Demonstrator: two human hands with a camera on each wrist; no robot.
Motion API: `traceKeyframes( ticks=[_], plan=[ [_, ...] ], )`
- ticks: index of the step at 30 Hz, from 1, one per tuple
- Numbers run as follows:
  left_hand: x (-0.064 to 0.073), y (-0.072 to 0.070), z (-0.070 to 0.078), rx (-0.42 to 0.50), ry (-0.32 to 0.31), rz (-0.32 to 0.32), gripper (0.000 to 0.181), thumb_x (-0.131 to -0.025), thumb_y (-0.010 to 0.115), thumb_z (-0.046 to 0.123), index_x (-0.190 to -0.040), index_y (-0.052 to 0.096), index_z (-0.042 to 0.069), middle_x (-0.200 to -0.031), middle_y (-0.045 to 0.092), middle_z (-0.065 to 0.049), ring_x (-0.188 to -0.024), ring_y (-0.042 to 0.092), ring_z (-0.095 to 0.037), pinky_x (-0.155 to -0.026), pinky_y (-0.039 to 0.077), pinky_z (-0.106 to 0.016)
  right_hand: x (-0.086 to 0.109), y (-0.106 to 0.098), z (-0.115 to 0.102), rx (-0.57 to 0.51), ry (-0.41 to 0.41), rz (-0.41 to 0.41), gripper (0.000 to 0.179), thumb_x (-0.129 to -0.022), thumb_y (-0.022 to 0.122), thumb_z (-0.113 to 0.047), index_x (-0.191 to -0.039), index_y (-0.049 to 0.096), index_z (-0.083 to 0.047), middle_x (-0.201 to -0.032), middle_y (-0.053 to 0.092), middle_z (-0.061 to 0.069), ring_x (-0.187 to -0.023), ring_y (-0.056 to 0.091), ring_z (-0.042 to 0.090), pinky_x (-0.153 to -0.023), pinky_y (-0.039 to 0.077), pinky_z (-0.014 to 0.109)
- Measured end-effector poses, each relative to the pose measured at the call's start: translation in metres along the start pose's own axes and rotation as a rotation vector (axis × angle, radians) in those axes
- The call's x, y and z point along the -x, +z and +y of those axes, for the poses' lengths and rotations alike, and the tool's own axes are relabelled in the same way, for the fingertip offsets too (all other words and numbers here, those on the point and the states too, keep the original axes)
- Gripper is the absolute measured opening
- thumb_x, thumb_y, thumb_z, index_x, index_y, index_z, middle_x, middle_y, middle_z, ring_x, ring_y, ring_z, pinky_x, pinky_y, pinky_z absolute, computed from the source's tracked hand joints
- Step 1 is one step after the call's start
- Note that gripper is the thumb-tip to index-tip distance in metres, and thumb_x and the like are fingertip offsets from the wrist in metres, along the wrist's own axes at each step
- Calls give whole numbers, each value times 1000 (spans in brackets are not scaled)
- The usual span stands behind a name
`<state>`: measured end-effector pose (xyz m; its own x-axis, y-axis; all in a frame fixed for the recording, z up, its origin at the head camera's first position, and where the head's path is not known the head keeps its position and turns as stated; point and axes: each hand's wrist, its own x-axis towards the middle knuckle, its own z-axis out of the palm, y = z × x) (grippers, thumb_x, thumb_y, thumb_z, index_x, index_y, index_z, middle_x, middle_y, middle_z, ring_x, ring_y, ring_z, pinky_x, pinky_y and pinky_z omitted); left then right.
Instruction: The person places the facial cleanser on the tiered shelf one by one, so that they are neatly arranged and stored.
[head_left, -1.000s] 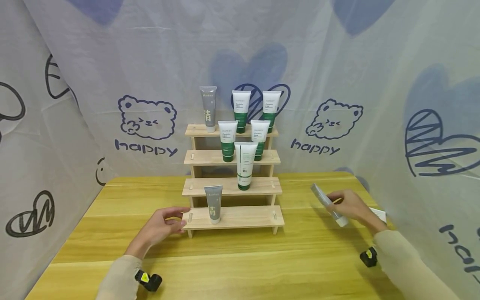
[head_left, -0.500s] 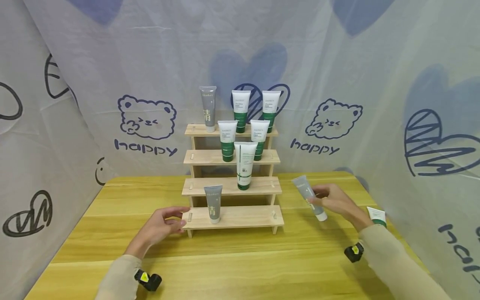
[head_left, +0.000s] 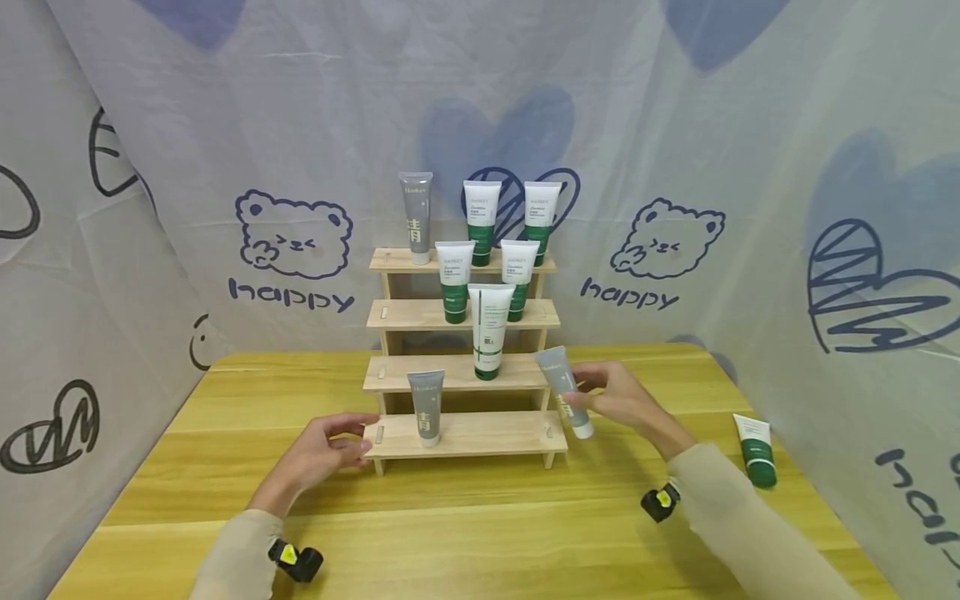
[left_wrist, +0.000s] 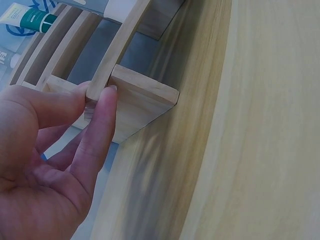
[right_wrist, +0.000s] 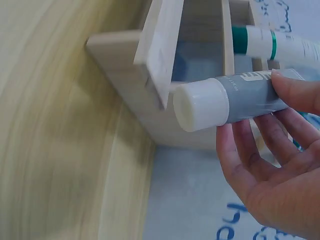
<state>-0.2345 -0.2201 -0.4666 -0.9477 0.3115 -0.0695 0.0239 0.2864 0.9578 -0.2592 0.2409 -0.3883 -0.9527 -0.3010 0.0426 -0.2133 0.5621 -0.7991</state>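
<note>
My right hand [head_left: 617, 395] holds a grey squeeze tube [head_left: 564, 390] with a white cap, tilted with the cap down, beside the right end of the stepped wooden rack. In the right wrist view, thumb and fingers lie on either side of this grey tube [right_wrist: 250, 95]. My left hand [head_left: 324, 450] pinches the left end of the rack's lowest shelf [head_left: 480, 435], thumb and finger on its edge in the left wrist view. Another grey tube [head_left: 427, 408] stands cap down on that shelf. A white tube [head_left: 491, 329] with a green cap stands one shelf higher.
Two white-and-green tubes, one at the left [head_left: 455, 282], stand on the third shelf. The top shelf bears a grey tube [head_left: 417, 218] and two white-and-green ones. Another white-and-green tube [head_left: 756, 450] lies on the table at the right. A patterned curtain [head_left: 645, 100] hangs behind.
My right hand has carried the grey tube leftward to the rack, turning its printed front into view. The lying tube at the right is now uncovered. My left hand has stayed put.
</note>
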Motion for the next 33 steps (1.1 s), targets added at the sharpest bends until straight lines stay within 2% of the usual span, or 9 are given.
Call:
traceKeyframes(
  ticks=[8, 13, 23, 33],
  plan=[
    [-1, -1, 1, -2, 13, -4, 50, -99, 67, 5, -147, 54, -1, -133, 55, -28, -98, 73, -21, -87, 66, -35, -9, 24, -15, -9, -95, 10, 36, -92, 76, -9, -127, 70, 0, -119, 74, 18, -104, 69, 27, -99, 59, 50],
    [-1, -1, 2, -2, 7, 2, 49, -99, 67, 5, -146, 54, 0, -131, 55, -27, -100, 72, -20, -88, 66, -35, -13, 39, -24, -44, -100, 29, 36, -91, 77, -8, -125, 70, 0, -116, 74, 18, -102, 69, 26, -100, 58, 50],
    [-1, 0, 2, 0, -1, 10, 49, -99, 68, 7, -146, 56, 0, -131, 54, -26, -101, 71, -19, -88, 66, -34, -21, 67, -33, -138, -85, 29, 45, -90, 76, -5, -132, 64, 4, -129, 69, 24, -115, 69, 36, -105, 58, 48],
    [1, 1, 1, -17, -4, 18, 49, -99, 67, 7, -146, 56, 1, -135, 56, -27, -105, 72, -22, -88, 66, -35, -25, 87, -42, -178, -113, 2, 44, -91, 76, -4, -133, 64, 3, -126, 71, 22, -111, 71, 32, -103, 60, 44]
  ],
)
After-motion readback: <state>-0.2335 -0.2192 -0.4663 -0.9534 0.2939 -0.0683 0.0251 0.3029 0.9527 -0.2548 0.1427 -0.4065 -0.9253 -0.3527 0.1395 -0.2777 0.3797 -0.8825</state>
